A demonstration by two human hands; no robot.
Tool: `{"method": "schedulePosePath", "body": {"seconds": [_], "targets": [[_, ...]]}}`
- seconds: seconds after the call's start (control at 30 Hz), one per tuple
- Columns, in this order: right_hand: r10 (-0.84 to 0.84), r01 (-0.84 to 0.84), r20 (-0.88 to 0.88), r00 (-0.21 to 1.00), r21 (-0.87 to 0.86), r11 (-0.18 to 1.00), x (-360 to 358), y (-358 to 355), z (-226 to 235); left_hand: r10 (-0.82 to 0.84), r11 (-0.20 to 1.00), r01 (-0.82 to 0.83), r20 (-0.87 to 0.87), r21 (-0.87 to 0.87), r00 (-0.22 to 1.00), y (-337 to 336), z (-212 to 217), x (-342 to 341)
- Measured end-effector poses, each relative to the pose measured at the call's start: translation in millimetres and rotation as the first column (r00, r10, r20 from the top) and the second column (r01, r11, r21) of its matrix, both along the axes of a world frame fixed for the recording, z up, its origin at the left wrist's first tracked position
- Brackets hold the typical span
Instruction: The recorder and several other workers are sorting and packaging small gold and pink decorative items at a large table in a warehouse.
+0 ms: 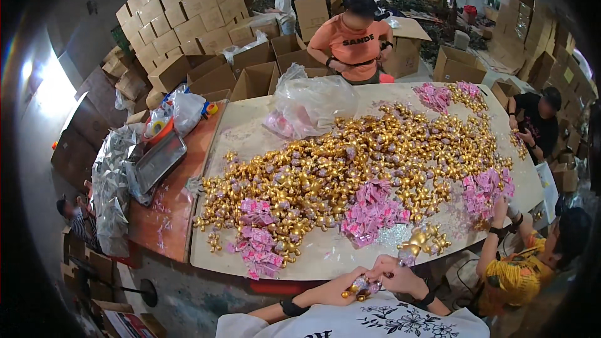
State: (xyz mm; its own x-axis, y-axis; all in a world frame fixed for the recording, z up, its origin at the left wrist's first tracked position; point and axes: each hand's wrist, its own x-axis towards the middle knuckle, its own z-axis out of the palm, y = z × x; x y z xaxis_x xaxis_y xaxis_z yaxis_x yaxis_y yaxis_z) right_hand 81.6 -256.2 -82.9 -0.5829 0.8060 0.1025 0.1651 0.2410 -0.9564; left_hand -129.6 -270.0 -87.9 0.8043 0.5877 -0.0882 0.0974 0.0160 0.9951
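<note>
Item: small gold foil-wrapped ornament with pale pink tag (362,286), pinched between our left hand (350,278) and right hand (393,273), both grips pressed together on it at the desk's (325,253) near edge. Its long axis runs left-low to right-high. Heaped gold ornaments (350,162) lie beyond the grip. Our fingers hide its shape.

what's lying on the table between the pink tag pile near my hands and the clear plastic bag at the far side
In the head view, between the pink tag pile and the clear plastic bag lies the big heap of gold ornaments, covering that stretch of the table.
</note>
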Motion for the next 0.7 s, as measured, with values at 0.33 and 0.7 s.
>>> {"method": "schedulePosePath", "body": {"seconds": [0.33, 0.7], "targets": [[0.123, -0.13, 0.062, 0.99, 0.125, 0.984, 7, 11, 8, 0.035, 0.986, -0.039, 0.027, 0.159, 0.999, -5, -8, 1], [0.07, -0.072, 0.179, 0.981, 0.008, 0.997, 5, 25, 15, 0.103, 0.995, -0.102, 0.049, -0.018, 0.993, 4, -4, 3]]}}
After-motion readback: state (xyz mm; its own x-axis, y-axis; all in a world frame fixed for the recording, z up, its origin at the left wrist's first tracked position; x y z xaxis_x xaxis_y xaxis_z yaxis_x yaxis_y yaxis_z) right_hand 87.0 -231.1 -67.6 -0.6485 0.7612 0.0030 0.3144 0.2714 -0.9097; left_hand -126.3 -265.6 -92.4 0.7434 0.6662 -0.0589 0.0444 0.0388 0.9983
